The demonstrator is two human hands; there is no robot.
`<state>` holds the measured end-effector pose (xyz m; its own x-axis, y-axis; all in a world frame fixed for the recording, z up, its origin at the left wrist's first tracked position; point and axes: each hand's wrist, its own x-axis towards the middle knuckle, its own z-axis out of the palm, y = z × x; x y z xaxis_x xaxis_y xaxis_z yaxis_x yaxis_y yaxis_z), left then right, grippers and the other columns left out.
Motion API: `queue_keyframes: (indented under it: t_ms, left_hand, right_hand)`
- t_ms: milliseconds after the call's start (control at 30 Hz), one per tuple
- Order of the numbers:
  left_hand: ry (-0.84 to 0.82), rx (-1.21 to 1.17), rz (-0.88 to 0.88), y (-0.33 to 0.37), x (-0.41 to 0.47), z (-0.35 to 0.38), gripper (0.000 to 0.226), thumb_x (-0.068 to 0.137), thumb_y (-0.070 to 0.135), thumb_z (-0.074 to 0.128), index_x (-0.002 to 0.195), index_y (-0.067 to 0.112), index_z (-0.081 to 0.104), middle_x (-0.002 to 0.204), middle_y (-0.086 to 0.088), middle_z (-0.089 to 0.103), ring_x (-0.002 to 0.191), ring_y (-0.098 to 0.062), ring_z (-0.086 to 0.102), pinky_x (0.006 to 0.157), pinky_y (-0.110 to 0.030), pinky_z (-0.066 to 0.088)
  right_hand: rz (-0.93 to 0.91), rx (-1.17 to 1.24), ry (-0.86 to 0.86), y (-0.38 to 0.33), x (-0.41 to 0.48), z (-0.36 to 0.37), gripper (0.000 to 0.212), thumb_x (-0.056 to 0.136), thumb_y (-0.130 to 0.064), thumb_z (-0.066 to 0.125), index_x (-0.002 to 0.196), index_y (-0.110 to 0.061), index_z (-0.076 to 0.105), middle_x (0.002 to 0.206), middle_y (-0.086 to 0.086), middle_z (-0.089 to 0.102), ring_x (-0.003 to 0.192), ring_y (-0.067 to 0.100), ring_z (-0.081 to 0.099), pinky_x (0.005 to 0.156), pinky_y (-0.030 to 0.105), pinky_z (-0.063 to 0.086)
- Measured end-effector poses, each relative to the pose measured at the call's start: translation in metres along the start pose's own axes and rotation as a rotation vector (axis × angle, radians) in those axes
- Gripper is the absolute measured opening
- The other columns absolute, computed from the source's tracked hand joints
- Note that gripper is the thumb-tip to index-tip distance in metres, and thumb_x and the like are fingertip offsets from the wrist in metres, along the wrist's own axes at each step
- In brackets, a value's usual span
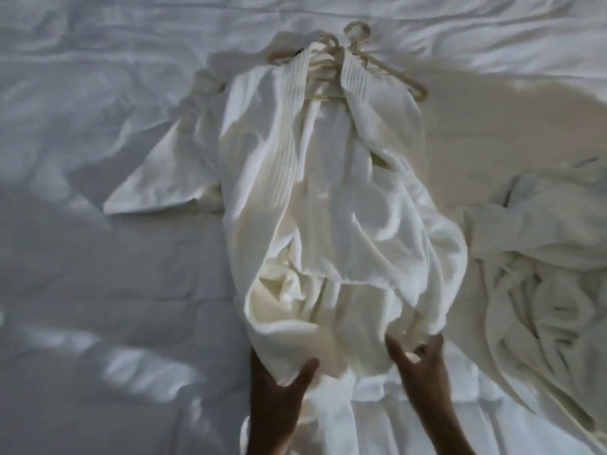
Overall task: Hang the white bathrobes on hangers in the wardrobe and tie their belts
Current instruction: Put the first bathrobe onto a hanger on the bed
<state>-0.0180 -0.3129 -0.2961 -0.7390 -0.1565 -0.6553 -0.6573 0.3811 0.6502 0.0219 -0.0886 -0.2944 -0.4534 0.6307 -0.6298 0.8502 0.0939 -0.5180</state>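
Left grip [283, 387] and right grip [422, 362] clutch bathrobe [328, 208].

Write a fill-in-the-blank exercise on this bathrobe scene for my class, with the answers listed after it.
1. The bathrobe lies spread on a ____.
2. The number of hands gripping its lower edge is ____: the left hand and the right hand.
3. Cream ____ lie at its collar.
4. A crumpled bathrobe lies to its ____.
Answers: bed; two; hangers; right.
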Motion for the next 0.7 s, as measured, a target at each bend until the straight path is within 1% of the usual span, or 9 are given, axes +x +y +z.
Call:
queue_keyframes:
  t_ms: [67, 133, 267, 333, 433, 533, 567, 633, 700]
  left_hand:
    - [-0.052, 0.247, 0.08, -0.03, -0.013, 0.011, 0.102, 0.052, 0.068, 0.089, 0.132, 0.014, 0.057, 0.12, 0.0, 0.067, 0.114, -0.017, 0.065, 0.094, -0.032, 0.051]
    - [-0.038, 0.348, 0.06, -0.033, -0.005, 0.009, 0.073, 0.059, 0.051, 0.081, 0.12, 0.016, 0.062, 0.108, -0.003, 0.071, 0.106, -0.027, 0.069, 0.086, -0.035, 0.055]
    - [-0.161, -0.079, -0.248, 0.004, 0.019, -0.015, 0.033, 0.065, 0.016, 0.071, 0.097, 0.007, 0.07, 0.07, 0.003, 0.073, 0.079, -0.026, 0.068, 0.062, -0.024, 0.05]
    - [-0.385, -0.26, -0.321, 0.026, 0.004, -0.037, 0.021, 0.063, 0.009, 0.063, 0.081, 0.005, 0.07, 0.064, -0.004, 0.071, 0.073, -0.027, 0.065, 0.058, -0.027, 0.051]
    - [-0.597, -0.483, -0.335, 0.045, -0.028, -0.068, 0.029, 0.051, 0.007, 0.064, 0.075, 0.007, 0.08, 0.076, -0.018, 0.073, 0.069, -0.032, 0.072, 0.062, -0.034, 0.058]
    - [-0.63, -0.639, -0.376, 0.044, -0.049, -0.091, 0.028, 0.047, 0.013, 0.093, 0.065, -0.001, 0.076, 0.061, -0.017, 0.067, 0.054, -0.028, 0.069, 0.05, -0.032, 0.058]
    - [-0.594, -0.607, -0.422, 0.04, -0.051, -0.097, 0.028, 0.062, 0.021, 0.091, 0.067, -0.002, 0.076, 0.06, -0.016, 0.067, 0.053, -0.026, 0.069, 0.048, -0.031, 0.057]
    - [-0.523, -0.386, -0.5, 0.019, -0.043, -0.11, 0.035, 0.082, 0.032, 0.077, 0.094, -0.001, 0.077, 0.073, -0.017, 0.074, 0.072, -0.029, 0.072, 0.062, -0.038, 0.059]
    - [-0.386, -0.086, -0.541, -0.017, -0.029, -0.126, 0.036, 0.092, 0.04, 0.068, 0.103, 0.006, 0.074, 0.081, -0.015, 0.077, 0.085, -0.033, 0.072, 0.079, -0.047, 0.06]
  right_hand:
    - [-0.088, -0.06, -0.064, 0.011, -0.01, 0.028, 0.08, 0.067, -0.04, 0.09, 0.13, -0.015, 0.047, 0.106, 0.004, 0.064, 0.08, 0.014, 0.066, 0.062, 0.019, 0.049]
    - [-0.157, -0.15, -0.059, 0.008, -0.001, 0.04, 0.07, 0.067, -0.046, 0.085, 0.121, -0.016, 0.052, 0.101, 0.002, 0.063, 0.086, 0.022, 0.066, 0.068, 0.031, 0.052]
    - [-0.089, -0.258, -0.05, -0.007, 0.035, 0.015, 0.047, 0.078, -0.05, 0.066, 0.103, -0.011, 0.061, 0.1, 0.015, 0.072, 0.1, 0.041, 0.067, 0.081, 0.041, 0.054]
    - [-0.095, -0.271, -0.035, -0.017, 0.033, -0.006, 0.052, 0.079, -0.05, 0.061, 0.104, -0.006, 0.066, 0.102, 0.02, 0.072, 0.102, 0.044, 0.065, 0.083, 0.042, 0.053]
    - [-0.204, -0.19, 0.102, -0.031, 0.0, -0.043, 0.044, 0.082, -0.039, 0.067, 0.111, -0.005, 0.066, 0.098, 0.02, 0.072, 0.095, 0.041, 0.066, 0.076, 0.037, 0.05]
    - [-0.444, -0.062, 0.24, -0.041, -0.05, -0.071, 0.038, 0.07, -0.04, 0.066, 0.097, -0.015, 0.057, 0.078, 0.007, 0.064, 0.07, 0.033, 0.059, 0.061, 0.038, 0.05]
    - [-0.527, -0.041, 0.249, -0.043, -0.065, -0.074, 0.035, 0.069, -0.038, 0.067, 0.09, -0.015, 0.051, 0.075, 0.008, 0.059, 0.067, 0.032, 0.055, 0.057, 0.039, 0.048]
    - [-0.697, -0.008, 0.166, -0.049, -0.089, -0.067, 0.032, 0.074, -0.032, 0.072, 0.088, -0.013, 0.05, 0.078, 0.006, 0.053, 0.068, 0.027, 0.051, 0.057, 0.037, 0.044]
    - [-0.777, 0.051, -0.091, -0.056, -0.103, -0.051, 0.031, 0.086, -0.031, 0.077, 0.108, -0.015, 0.062, 0.094, -0.001, 0.062, 0.08, 0.016, 0.06, 0.067, 0.029, 0.049]
